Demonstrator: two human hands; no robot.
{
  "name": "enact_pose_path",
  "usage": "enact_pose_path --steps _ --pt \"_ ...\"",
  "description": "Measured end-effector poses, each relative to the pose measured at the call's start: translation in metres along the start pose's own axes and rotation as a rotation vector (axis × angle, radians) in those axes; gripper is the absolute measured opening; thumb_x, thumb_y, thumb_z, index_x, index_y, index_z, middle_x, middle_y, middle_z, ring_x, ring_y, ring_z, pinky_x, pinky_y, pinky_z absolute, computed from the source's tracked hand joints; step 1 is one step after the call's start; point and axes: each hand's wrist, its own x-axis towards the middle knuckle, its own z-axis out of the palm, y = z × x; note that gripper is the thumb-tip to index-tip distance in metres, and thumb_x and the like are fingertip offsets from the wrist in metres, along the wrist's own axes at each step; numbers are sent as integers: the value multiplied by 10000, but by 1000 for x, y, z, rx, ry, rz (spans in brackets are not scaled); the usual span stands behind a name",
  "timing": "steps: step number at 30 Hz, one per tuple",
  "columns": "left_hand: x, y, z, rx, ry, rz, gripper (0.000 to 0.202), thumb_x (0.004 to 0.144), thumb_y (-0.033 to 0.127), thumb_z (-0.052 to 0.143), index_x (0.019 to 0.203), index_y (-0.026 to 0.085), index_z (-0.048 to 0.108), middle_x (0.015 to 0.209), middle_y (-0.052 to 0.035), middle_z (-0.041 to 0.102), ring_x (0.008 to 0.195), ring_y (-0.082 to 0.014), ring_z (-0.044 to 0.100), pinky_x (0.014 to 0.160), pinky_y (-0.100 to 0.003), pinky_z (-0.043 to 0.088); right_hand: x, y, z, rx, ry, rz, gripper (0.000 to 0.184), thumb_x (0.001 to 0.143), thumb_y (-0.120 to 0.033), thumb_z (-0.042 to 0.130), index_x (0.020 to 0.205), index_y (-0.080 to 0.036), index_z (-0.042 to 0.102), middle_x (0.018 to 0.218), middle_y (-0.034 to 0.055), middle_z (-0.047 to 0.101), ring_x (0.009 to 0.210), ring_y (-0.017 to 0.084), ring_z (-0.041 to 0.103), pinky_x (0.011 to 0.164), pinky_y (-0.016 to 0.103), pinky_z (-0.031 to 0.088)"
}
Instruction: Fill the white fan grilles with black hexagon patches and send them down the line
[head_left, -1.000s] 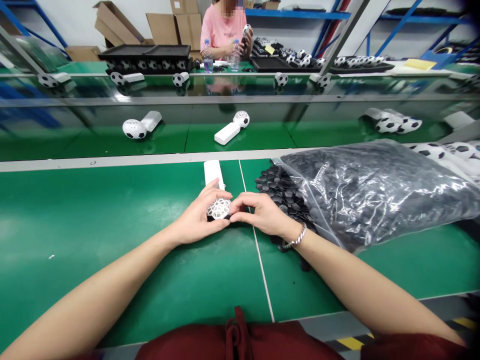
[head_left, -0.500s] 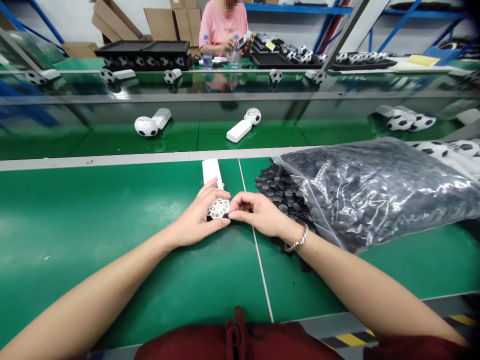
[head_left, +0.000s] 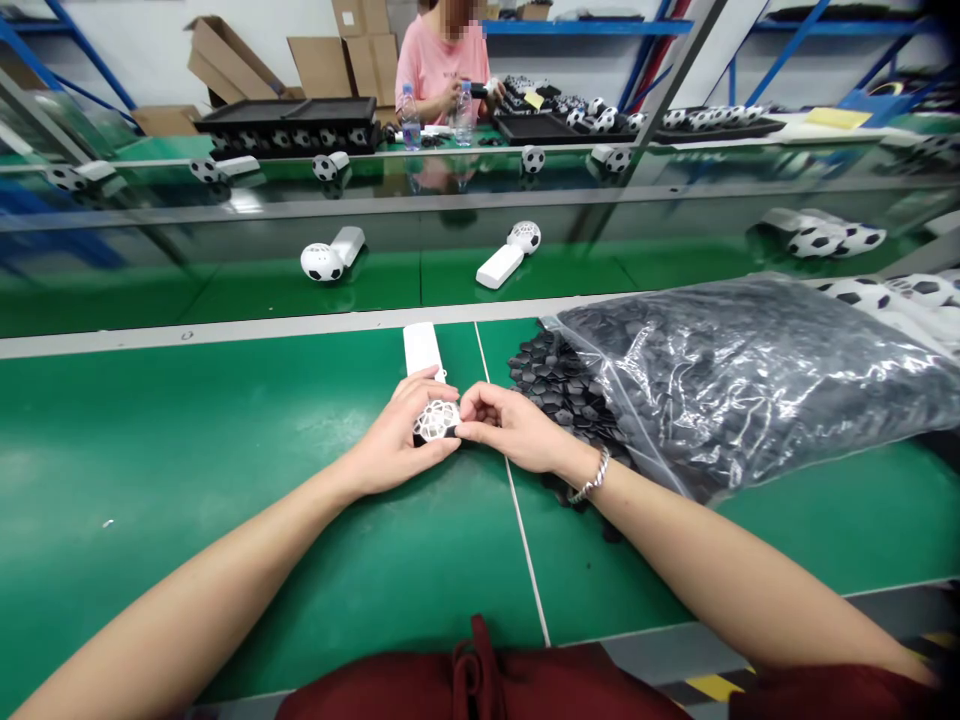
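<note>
Left hand (head_left: pixel 394 440) is gripping ball (head_left: pixel 436 420) on table (head_left: pixel 247 500); right hand (head_left: pixel 514 425) is touching ball's right edge, fingers bent, can't tell if pinching anything. Black pieces (head_left: pixel 559 380) are lying right, at mouth of bag (head_left: pixel 765 390).

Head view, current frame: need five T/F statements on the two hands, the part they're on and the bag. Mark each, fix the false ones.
1. The left hand holds a white lattice-topped part. True.
2. The right hand has its fingertips at the edge of that part. True; whether they pinch a small piece is too small to tell.
3. The part's lattice faces down. False: it faces up, toward the camera.
4. Black pieces lie heaped at the near-hand end of the clear bag. True.
5. The clear bag lies to the left of both hands. False: it lies to their right.
</note>
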Motion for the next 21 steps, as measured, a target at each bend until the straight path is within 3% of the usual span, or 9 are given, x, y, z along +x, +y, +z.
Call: enact_pose_path --steps 7,9,14,21 --pt "2 4 5 55 55 16 346 686 155 550 1017 218 470 1108 -58 534 1256 -257 293 1030 -457 273 5 -3 -6 -40 19 11 196 704 -281 635 731 -166 479 691 -32 513 630 90 493 609 233 425" --pt "2 2 1 33 7 12 358 688 155 547 1029 227 469 1151 -57 517 1268 -261 281 1027 -463 277 5 -8 -18 -224 45 22 167 718 -293 624 738 -163 522 707 -16 542 642 101 515 630 249 435" --pt "3 -4 -5 9 -39 30 388 689 277 641 1037 239 471 1243 -75 436 1277 -284 263 1031 -507 244 2 -11 -49 -910 290 88 127 736 -260 621 829 -174 630 853 57 590 745 156 551 723 310 437" --pt "3 -3 -7 63 -70 1 371 689 270 641 1023 259 479 1249 -65 347 1248 -263 269 1033 -493 243 5 -3 -45 -1042 151 20 135 797 -196 541 774 -194 674 817 57 635 777 168 581 721 276 433"
